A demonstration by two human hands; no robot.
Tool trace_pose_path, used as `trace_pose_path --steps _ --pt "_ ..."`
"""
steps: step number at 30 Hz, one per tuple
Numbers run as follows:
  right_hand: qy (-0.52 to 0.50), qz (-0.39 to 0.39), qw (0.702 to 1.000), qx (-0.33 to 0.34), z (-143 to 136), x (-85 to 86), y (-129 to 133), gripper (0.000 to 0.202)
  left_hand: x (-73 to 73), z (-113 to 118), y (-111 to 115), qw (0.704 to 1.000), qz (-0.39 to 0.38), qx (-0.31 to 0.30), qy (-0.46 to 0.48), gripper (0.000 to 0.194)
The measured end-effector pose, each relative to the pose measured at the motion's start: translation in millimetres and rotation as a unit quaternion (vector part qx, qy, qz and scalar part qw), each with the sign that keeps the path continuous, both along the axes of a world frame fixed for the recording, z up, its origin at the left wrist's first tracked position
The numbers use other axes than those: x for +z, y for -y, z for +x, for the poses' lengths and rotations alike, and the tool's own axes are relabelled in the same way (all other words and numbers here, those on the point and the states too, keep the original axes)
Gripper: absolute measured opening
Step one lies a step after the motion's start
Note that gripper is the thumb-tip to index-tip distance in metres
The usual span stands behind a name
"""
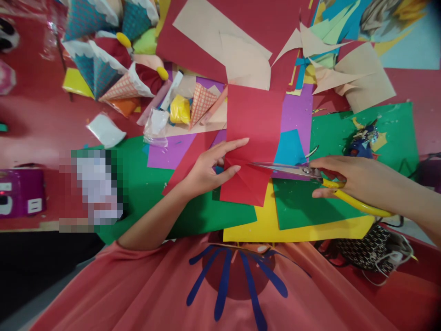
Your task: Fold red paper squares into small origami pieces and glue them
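Observation:
A long piece of red paper point(254, 115) stands in front of me, its lower part creased. My left hand point(220, 163) grips the paper's left edge, with the index finger and thumb lying over its face. My right hand point(332, 177) is closed round the yellow handles of a pair of scissors point(292, 170). The scissors point left, and their blade tips reach the creased part of the red paper. From this angle I cannot tell whether the blades are cutting into it. A blue paper piece point(291, 146) lies behind the scissors.
Green sheets point(206, 209) and a yellow sheet point(299, 230) cover the near table. Several patterned paper cones point(99, 69) lie at the back left. Beige paper scraps point(365, 82) are piled at the back right. A black patterned bag point(365, 248) with a white cable sits at the lower right.

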State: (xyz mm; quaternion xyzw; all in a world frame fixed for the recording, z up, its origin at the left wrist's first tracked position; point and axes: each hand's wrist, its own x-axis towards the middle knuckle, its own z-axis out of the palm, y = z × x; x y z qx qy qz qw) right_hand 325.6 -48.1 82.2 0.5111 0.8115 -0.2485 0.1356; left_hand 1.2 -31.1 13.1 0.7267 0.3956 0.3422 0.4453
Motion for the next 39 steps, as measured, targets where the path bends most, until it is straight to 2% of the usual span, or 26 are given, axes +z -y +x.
trace_pose_path --steps 4,11,17,23,32,39 --pt "-0.011 -0.005 1.0 0.0 -0.3 -0.3 1.5 0.072 -1.2 0.7 0.1 1.0 0.01 -0.003 0.008 0.052" --pt "-0.027 -0.009 1.0 -0.011 -4.5 -2.9 0.5 0.076 -1.8 1.3 1.1 1.0 0.015 -0.009 0.022 0.055" --pt "-0.031 -0.044 0.998 -0.016 -7.1 1.5 -2.0 0.076 0.1 1.8 0.8 1.0 -0.015 -0.01 0.018 0.053" --pt "-0.036 -0.03 0.999 0.004 -7.5 1.9 -1.7 0.081 0.4 1.6 0.9 0.999 -0.035 -0.01 0.006 0.051" --pt "-0.012 -0.032 0.999 0.009 2.7 -1.4 0.6 0.074 -2.0 2.4 1.2 0.999 -0.03 -0.015 0.012 0.054" --pt "-0.01 -0.032 0.999 0.01 -5.6 1.2 0.8 0.077 -1.4 2.8 1.9 0.999 -0.031 -0.017 0.013 0.054"
